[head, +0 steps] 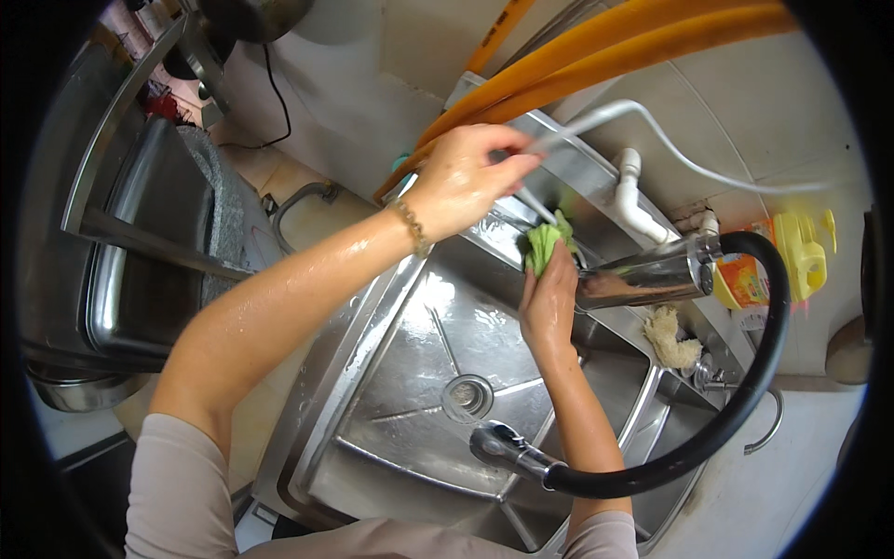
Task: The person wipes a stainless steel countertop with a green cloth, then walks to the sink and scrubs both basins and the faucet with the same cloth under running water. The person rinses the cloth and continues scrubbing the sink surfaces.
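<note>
Over the back edge of a stainless steel sink [391,447], my left hand [471,178] pinches a thin white hose or cable [594,120], blurred near the fingers. My right hand [552,286] grips a crumpled green cloth [542,248] against a thin white length below my left hand. Both hands and forearms look wet. A black faucet hose [758,377] arches over my right forearm and ends in a chrome spray head [503,447] above the drain [468,398]. Beside my right hand is a chrome faucet body [642,279].
Thick orange hoses [594,49] cross behind the sink. White pipe elbows [632,195], a yellow plastic jug [800,251] and a pale fibrous scrubber [669,339] are at the back right. A metal rack [115,133] with a steel pan [160,237] stands left.
</note>
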A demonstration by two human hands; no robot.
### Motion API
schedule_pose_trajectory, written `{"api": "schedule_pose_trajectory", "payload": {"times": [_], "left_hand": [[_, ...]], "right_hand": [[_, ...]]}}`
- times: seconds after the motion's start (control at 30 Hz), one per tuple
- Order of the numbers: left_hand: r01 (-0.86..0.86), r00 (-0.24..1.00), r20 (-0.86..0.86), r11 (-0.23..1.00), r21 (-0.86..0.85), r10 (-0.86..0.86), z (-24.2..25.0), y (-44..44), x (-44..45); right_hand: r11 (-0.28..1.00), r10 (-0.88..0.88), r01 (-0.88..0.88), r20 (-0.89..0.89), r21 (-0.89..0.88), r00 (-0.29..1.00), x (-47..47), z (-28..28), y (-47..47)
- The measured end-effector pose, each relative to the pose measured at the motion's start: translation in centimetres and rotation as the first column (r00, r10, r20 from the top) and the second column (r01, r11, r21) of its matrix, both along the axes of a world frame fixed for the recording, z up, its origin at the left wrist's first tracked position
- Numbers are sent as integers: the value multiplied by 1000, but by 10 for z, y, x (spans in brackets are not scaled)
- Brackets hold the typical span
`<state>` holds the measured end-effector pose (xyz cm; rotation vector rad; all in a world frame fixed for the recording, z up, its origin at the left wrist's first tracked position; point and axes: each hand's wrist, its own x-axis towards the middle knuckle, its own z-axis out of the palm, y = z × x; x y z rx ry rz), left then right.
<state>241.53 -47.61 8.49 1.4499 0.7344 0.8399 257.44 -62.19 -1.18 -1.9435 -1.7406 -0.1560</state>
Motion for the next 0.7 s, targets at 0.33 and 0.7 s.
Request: {"api": "schedule_pose_trajectory", "payload": {"times": [0.33,0.7], "left_hand": [[99,986,-150,972,212,-68,11,18,-18],[253,644,-759,909,332,98,-56,-110,-159]], "right_hand": [[820,452,-571,-574,-34,683,-76,1,110],[317,644,-943,-707,-102,293,-50,-33,-13]]}}
